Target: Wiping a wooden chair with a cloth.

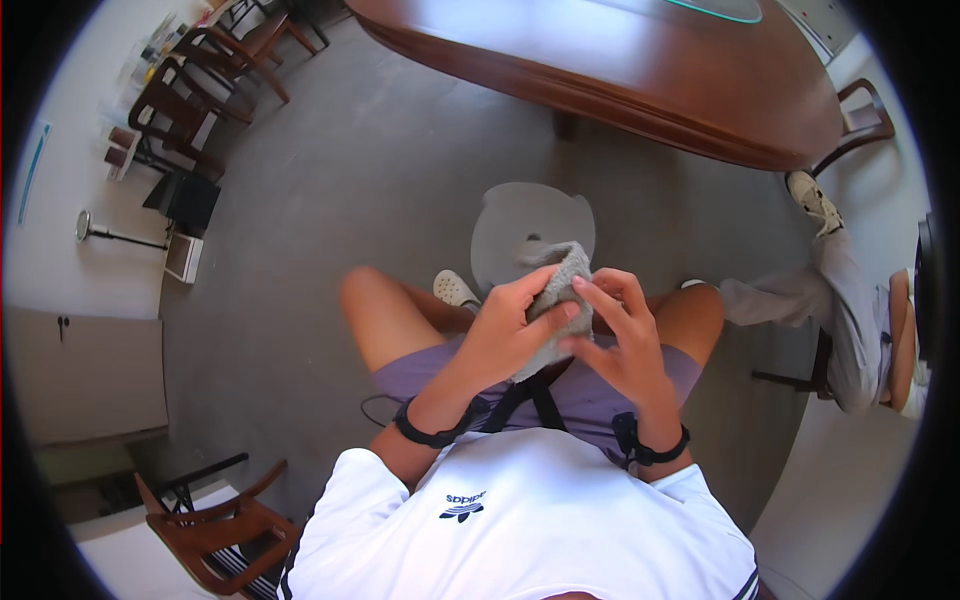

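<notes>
Above my lap I hold a soft grey knitted cloth (570,264), which looks doubled over, with an edge standing up at the top. My left hand (508,325) is closed round its left side, the thumb pressed across the front. On the right side, my right hand (628,335) has its fingers bent, with the index fingertip against the cloth and the thumb close to its lower part. Behind the cloth, a similar grey end reaches over a pale grey stool (500,215); whether it belongs to the same piece I cannot tell.
A large brown wooden table (600,85) stands ahead. Wooden chairs (175,110) line the far left, and another chair (225,530) is at the lower left. On the right sits a person in grey trousers (845,300). A black stand (190,200) is by the left wall.
</notes>
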Action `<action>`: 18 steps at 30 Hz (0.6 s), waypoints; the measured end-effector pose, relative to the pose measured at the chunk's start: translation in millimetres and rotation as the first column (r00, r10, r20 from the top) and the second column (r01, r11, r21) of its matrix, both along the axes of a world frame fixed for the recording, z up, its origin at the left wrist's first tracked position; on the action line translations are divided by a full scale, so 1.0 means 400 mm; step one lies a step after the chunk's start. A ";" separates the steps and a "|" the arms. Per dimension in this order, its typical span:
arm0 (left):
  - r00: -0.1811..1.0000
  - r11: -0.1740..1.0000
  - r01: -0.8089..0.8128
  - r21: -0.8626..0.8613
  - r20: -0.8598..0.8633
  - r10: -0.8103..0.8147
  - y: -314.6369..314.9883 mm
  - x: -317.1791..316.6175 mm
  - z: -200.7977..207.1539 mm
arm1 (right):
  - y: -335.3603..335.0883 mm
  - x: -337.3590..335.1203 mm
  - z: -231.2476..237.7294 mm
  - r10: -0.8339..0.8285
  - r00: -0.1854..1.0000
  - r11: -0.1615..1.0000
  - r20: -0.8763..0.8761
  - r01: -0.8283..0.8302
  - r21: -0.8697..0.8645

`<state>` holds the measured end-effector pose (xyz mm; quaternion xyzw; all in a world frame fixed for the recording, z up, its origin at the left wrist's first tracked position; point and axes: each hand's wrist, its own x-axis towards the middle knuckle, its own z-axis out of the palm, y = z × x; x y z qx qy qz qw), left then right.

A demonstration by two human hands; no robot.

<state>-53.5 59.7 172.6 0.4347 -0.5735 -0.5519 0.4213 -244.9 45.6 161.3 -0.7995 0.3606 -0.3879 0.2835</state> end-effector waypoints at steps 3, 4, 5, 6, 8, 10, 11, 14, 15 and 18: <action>0.990 0.991 -0.072 0.115 0.125 0.057 -0.014 -0.002 0.001 | -0.006 0.025 -0.029 -0.141 0.989 0.976 0.036 0.145 -0.165; 0.992 0.993 -0.049 0.104 0.117 0.037 -0.016 -0.003 0.003 | -0.008 0.023 -0.033 -0.167 0.985 0.954 0.044 0.173 -0.246; 0.990 0.998 -0.039 0.049 0.140 0.032 -0.021 0.002 0.003 | -0.013 0.029 -0.034 -0.185 0.981 0.955 0.051 0.192 -0.225; 0.986 1.000 -0.027 -0.008 0.163 0.028 -0.030 0.005 0.003 | -0.019 0.023 -0.035 -0.205 0.978 0.950 0.046 0.210 -0.231; 0.987 0.999 0.038 -0.007 0.155 -0.036 -0.045 0.016 0.000 | -0.026 0.011 -0.034 -0.210 0.976 0.945 0.055 0.217 -0.245; 0.981 0.992 0.125 0.004 0.151 -0.124 -0.055 0.024 0.001 | -0.037 -0.006 -0.014 -0.170 0.984 0.947 0.044 0.176 -0.268; 0.979 0.990 0.141 0.004 0.150 -0.140 -0.062 0.022 0.004 | -0.040 -0.016 -0.005 -0.115 0.993 0.950 0.030 0.119 -0.288; 0.913 0.919 0.258 0.297 -0.387 -0.131 -0.082 0.009 0.017 | -0.047 -0.008 0.014 -0.168 0.986 0.910 0.001 0.155 -0.385; 0.899 0.938 0.258 0.232 -0.414 -0.145 -0.084 0.003 0.018 | -0.050 -0.012 0.009 -0.182 0.983 0.907 0.000 0.168 -0.386; 0.886 0.939 0.293 0.180 -0.421 -0.196 -0.085 0.000 0.004 | -0.059 -0.022 -0.013 -0.201 0.979 0.874 -0.027 0.167 -0.456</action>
